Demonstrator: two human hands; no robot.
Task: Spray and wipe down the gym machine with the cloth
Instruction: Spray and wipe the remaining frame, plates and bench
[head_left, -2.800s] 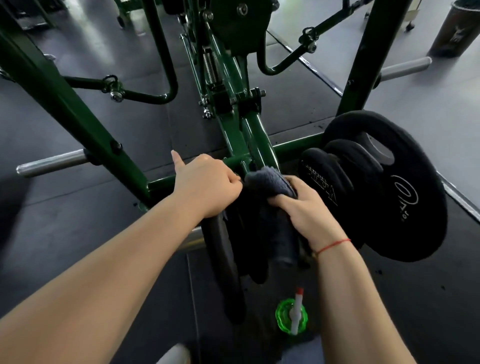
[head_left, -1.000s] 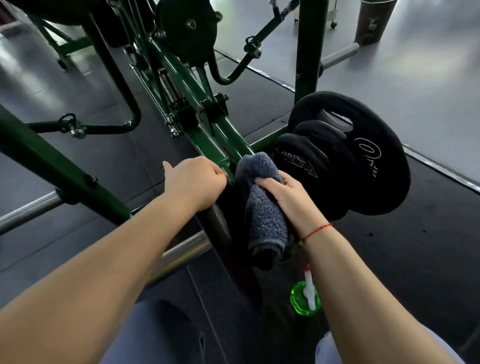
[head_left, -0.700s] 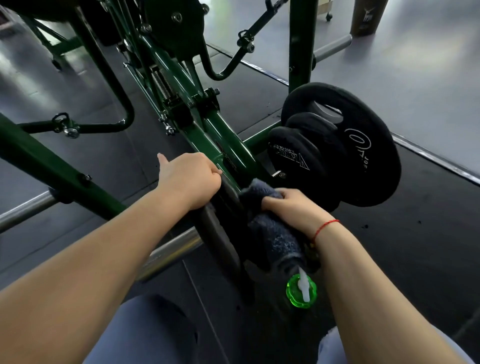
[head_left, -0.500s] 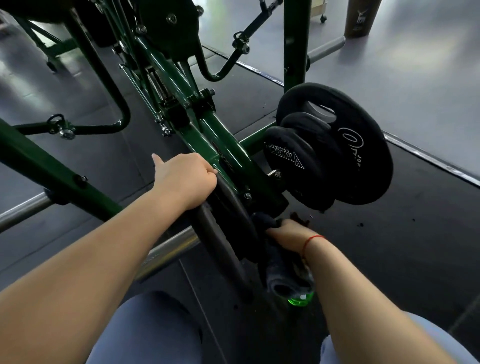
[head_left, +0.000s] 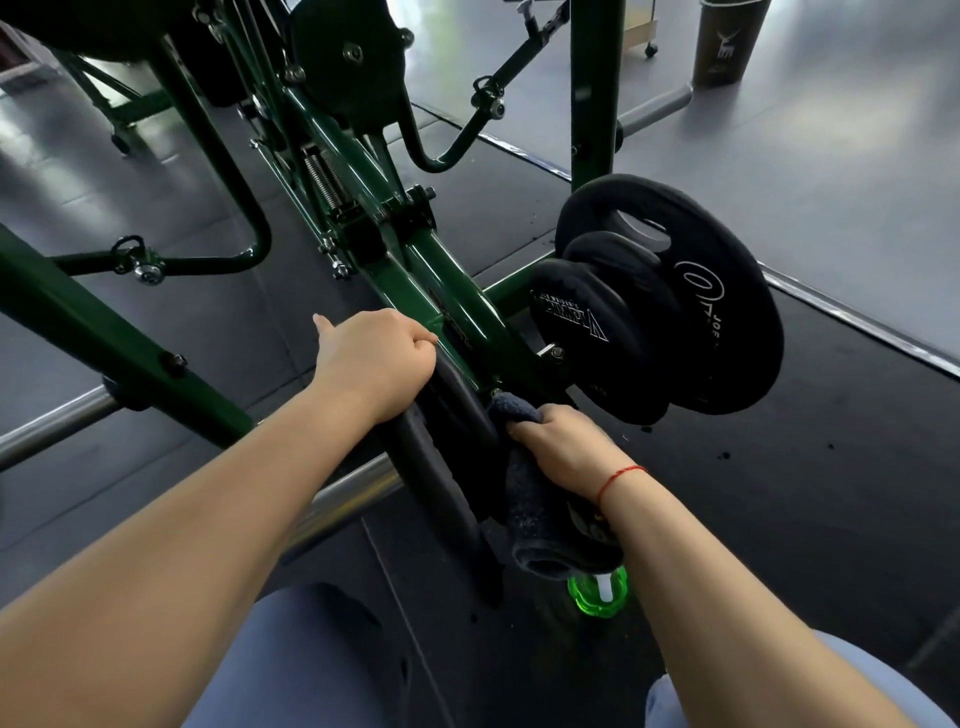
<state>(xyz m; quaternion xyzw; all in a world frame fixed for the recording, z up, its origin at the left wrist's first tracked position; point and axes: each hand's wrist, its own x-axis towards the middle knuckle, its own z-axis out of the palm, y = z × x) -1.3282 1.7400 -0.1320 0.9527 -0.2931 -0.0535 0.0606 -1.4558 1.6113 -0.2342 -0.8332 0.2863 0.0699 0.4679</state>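
Observation:
The green gym machine (head_left: 415, 249) fills the upper view, its central beam sloping down toward me. My left hand (head_left: 374, 358) grips the top rim of a black weight plate (head_left: 441, 467) standing on edge at the beam's lower end. My right hand (head_left: 561, 447) holds the dark grey cloth (head_left: 530, 509) against the right side of that plate, low beside the beam. The cloth hangs down below my fingers. A green spray bottle (head_left: 597, 592) with a white nozzle stands on the floor under the cloth, partly hidden by it.
Three black weight plates (head_left: 675, 312) are stacked on a peg to the right. A chrome bar (head_left: 57, 426) sticks out at left, another (head_left: 654, 109) at upper right. A dark bin (head_left: 727, 41) stands far right. Black rubber mat covers the floor; my knees are at the bottom.
My right hand dragged the cloth from the top of the plate down its right side, then came slightly back up. My left hand kept its grip. The view shifted.

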